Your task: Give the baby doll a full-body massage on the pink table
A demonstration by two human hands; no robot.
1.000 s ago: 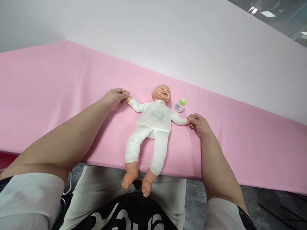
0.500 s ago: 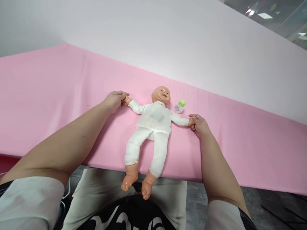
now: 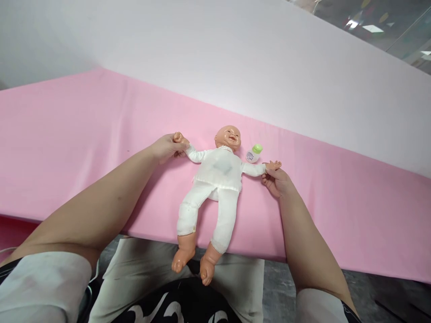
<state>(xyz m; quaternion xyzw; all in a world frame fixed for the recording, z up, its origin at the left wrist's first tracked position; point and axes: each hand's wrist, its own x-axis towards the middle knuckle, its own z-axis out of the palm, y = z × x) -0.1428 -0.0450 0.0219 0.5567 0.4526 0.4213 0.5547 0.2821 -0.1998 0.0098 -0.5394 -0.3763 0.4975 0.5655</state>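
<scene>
A baby doll (image 3: pixel 217 179) in white clothes lies on its back on the pink sheet (image 3: pixel 84 134), arms spread, bare feet hanging over the front edge. My left hand (image 3: pixel 166 148) grips the doll's arm at the wrist on the left side, so its small fist sticks up past my fingers. My right hand (image 3: pixel 276 181) holds the other arm from underneath at the wrist, with the doll's open hand above my fingers. A small white bottle with a green cap (image 3: pixel 253 153) lies beside the doll's head, just behind my right hand.
A white wall rises behind the pink surface. The surface's front edge runs just above my lap (image 3: pixel 151 287), which is covered in light trousers and a black-and-white garment. Grey floor shows at the lower right.
Both hands have slid from the doll's hands down to its wrists and lifted them slightly; the doll's fist and open hand now show. The view has tilted a little.
</scene>
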